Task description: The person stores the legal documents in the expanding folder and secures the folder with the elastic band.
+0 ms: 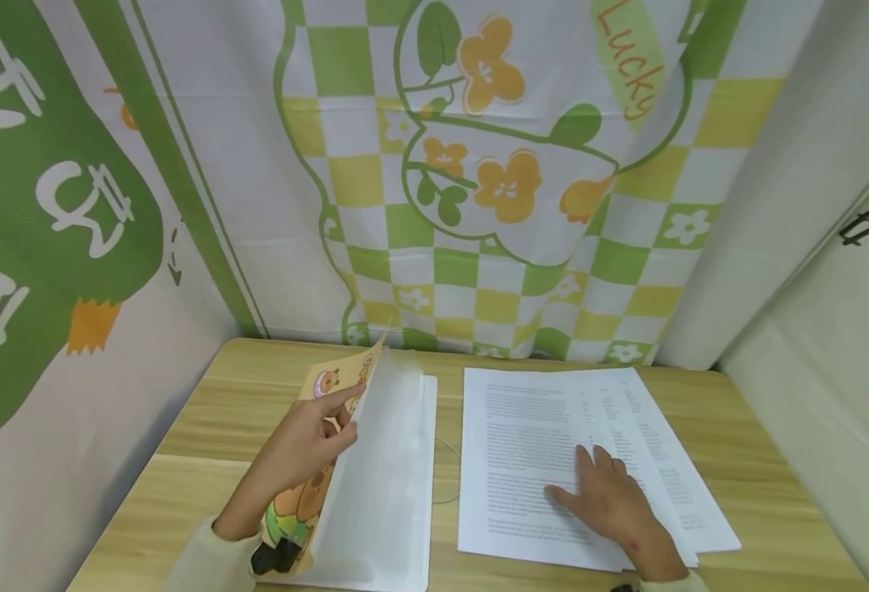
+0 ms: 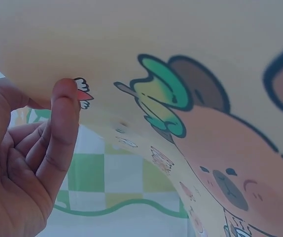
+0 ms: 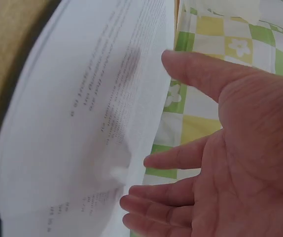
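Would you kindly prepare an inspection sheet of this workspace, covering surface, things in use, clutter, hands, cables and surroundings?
Surface: wood-grain table.
Things in use: folder, its illustrated cover raised; printed sheets overlap unevenly to its right.
Clutter: nothing seen.
Left hand: pinches the cover's edge.
Right hand: over the printed sheets, thumb spread from the fingers; contact unclear.
Cables: none certain; a thin loop shows between folder and sheets.
Surroundings: patterned fabric behind the table.
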Tool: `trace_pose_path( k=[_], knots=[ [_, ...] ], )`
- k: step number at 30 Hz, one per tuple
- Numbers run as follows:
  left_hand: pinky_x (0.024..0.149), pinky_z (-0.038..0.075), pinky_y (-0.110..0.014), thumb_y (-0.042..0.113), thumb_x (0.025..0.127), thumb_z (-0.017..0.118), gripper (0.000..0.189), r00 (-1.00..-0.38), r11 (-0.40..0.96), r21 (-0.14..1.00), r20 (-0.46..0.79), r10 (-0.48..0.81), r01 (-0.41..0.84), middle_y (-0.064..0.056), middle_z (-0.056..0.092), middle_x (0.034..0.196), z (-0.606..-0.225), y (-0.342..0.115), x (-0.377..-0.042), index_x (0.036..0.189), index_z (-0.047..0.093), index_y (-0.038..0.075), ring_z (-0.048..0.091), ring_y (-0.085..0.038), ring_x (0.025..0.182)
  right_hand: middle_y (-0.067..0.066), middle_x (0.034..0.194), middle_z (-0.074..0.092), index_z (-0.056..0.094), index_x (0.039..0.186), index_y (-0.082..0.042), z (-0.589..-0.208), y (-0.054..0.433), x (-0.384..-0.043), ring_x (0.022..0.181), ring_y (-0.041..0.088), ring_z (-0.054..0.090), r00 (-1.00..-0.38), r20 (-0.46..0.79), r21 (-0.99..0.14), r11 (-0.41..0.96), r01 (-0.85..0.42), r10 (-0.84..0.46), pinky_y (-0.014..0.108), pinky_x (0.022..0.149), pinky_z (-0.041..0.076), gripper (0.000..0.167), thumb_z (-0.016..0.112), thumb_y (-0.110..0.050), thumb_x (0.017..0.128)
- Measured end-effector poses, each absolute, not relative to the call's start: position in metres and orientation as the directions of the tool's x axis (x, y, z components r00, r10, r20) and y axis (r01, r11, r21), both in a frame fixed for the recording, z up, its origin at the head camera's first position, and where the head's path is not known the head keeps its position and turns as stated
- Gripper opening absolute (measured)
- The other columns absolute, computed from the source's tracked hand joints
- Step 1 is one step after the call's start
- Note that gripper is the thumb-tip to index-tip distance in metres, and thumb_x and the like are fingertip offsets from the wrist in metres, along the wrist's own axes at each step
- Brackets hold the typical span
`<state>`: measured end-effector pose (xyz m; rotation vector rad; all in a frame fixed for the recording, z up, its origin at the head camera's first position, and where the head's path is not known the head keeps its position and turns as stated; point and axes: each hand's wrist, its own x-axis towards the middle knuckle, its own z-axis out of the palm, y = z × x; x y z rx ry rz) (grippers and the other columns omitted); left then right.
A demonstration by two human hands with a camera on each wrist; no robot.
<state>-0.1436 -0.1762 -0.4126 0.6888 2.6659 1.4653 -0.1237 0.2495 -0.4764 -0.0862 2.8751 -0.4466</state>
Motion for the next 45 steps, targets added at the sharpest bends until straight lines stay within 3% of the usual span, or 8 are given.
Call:
trace_pose_path(
  k=[5,15,23,27,36,42,45],
  knots=[
    [0.032,0.039,-0.027,0.001,0.099,0.059,0.049,-0.900,0.468,0.797,0.206,0.383,0.381,0.000,0.060,0.081,-0.415,-0.179,-0.143,0.148,0.054,0.003,0.041,-0.004,0.038,0.045,0.142,0.039,0.038,0.145,0.019,-0.483,0.247,-0.123,0.128,0.064,0.040,-0.971,-0.230,-0.288,0.958,0.010,-0.059,0.075,0.098,0.036,0.112,0.074,-0.066,0.082],
    [0.035,0.035,-0.023,-0.001,0.098,0.060,0.049,-0.896,0.480,0.783,0.215,0.389,0.397,0.000,0.058,0.083,-0.411,-0.180,-0.146,0.146,0.056,0.003,0.040,-0.003,0.041,0.039,0.126,0.047,0.036,0.145,0.018,-0.482,0.243,-0.129,0.114,0.055,0.049,-0.972,-0.232,-0.269,0.963,0.021,-0.044,0.067,0.091,0.044,0.116,0.086,-0.058,0.074],
    [0.037,0.036,-0.023,-0.002,0.096,0.062,0.049,-0.900,0.494,0.773,0.222,0.375,0.397,0.001,0.058,0.082,-0.410,-0.180,-0.147,0.145,0.057,0.002,0.043,-0.003,0.042,0.044,0.118,0.043,0.025,0.147,0.023,-0.483,0.252,-0.139,0.108,0.053,0.050,-0.967,-0.254,-0.295,0.953,0.062,-0.015,0.064,0.086,0.049,0.137,0.090,-0.064,0.063],
    [0.037,0.035,-0.022,-0.003,0.095,0.061,0.050,-0.898,0.497,0.767,0.234,0.374,0.406,0.002,0.059,0.081,-0.411,-0.181,-0.148,0.144,0.057,0.002,0.043,-0.003,0.041,0.044,0.117,0.042,0.022,0.148,0.022,-0.483,0.257,-0.144,0.107,0.053,0.052,-0.963,-0.270,-0.315,0.945,0.091,0.003,0.063,0.084,0.050,0.139,0.090,-0.065,0.063],
    [0.038,0.034,-0.021,-0.002,0.094,0.061,0.049,-0.899,0.509,0.759,0.234,0.369,0.406,0.003,0.059,0.081,-0.412,-0.181,-0.149,0.143,0.058,0.001,0.042,-0.002,0.042,0.047,0.120,0.043,0.022,0.148,0.022,-0.488,0.270,-0.151,0.104,0.053,0.057,-0.954,-0.299,-0.378,0.915,0.143,0.026,0.063,0.082,0.051,0.135,0.086,-0.066,0.068],
    [0.036,0.034,-0.022,-0.002,0.094,0.061,0.049,-0.901,0.503,0.766,0.229,0.368,0.400,0.002,0.059,0.081,-0.412,-0.181,-0.150,0.144,0.058,0.001,0.045,-0.004,0.041,0.036,0.122,0.055,0.031,0.147,0.015,-0.492,0.278,-0.152,0.102,0.041,0.062,-0.963,-0.271,-0.479,0.867,0.135,0.000,0.059,0.085,0.051,0.117,0.086,-0.057,0.073],
    [0.037,0.034,-0.022,-0.002,0.095,0.061,0.050,-0.904,0.509,0.766,0.223,0.365,0.394,0.002,0.060,0.081,-0.412,-0.181,-0.150,0.144,0.057,0.000,0.045,-0.004,0.042,0.038,0.126,0.055,0.031,0.146,0.016,-0.490,0.281,-0.153,0.106,0.046,0.062,-0.966,-0.259,-0.508,0.853,0.124,-0.014,0.060,0.088,0.051,0.112,0.085,-0.053,0.077]
  ],
)
